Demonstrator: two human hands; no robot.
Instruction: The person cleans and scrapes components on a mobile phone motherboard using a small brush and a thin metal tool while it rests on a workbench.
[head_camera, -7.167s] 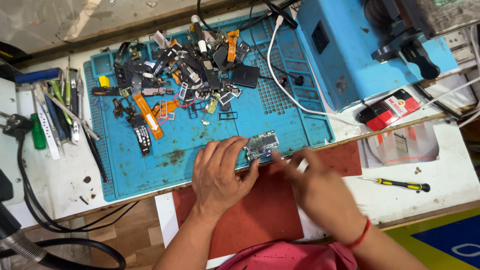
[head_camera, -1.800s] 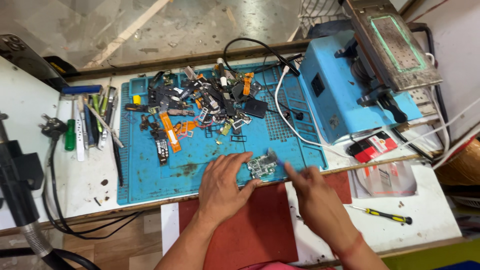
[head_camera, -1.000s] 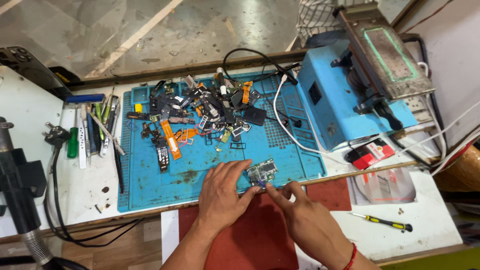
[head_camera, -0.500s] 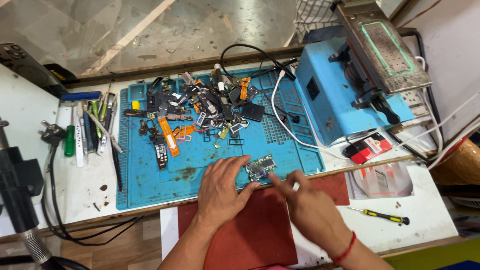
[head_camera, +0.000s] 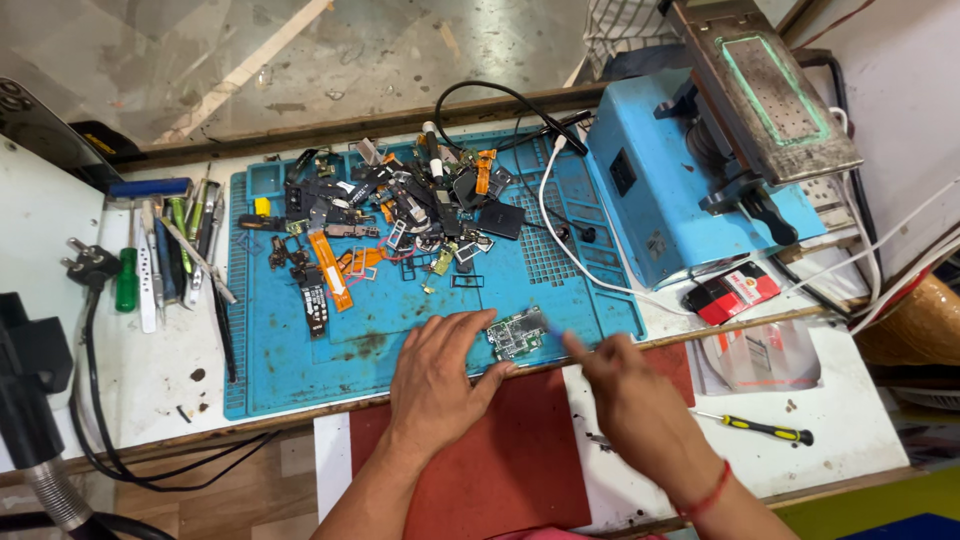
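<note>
A left hand (head_camera: 437, 375) pins one small green circuit board (head_camera: 517, 335) flat against the blue silicone work mat (head_camera: 300, 350), fingers closed on its near edge, steadying it. Just right of that grip, the right hand (head_camera: 625, 395) pinches one thin tool, its tip at the board. One yellow-handled screwdriver (head_camera: 757, 429) lies farther right on the white surface (head_camera: 850, 420).
</note>
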